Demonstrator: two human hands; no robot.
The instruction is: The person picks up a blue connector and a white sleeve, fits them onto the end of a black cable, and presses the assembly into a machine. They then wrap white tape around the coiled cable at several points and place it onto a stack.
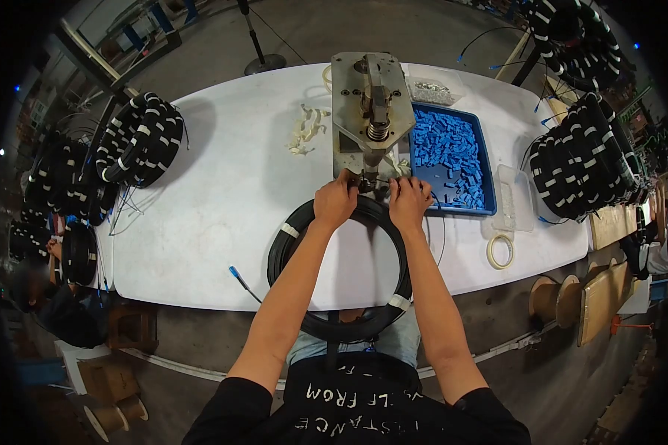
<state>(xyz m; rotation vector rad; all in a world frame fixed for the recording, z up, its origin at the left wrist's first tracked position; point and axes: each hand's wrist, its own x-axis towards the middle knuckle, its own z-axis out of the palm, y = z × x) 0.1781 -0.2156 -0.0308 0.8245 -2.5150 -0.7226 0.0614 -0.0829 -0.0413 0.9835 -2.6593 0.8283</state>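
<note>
My left hand [336,200] is closed at the foot of a metal bench press [375,96], its fingertips up against the lower tooling. What it pinches there is too small to make out. Just to the right, my right hand [410,200] has its fingers closed on a thin black cable, which runs toward the press and hangs down beside the wrist. Below both hands a coil of black cable [277,256], bound with white tape, rests partly on the table and overhangs its front edge. One loose cable end with a blue connector [234,273] sticks out to the left.
Right of the press stands a blue tray [490,200] of small blue connector parts. Clear plastic boxes [513,196] and a tape roll [500,252] lie nearby on the white table [193,245]. Taped cable coils [141,141] stand left and right. Another person [70,311] is at far left.
</note>
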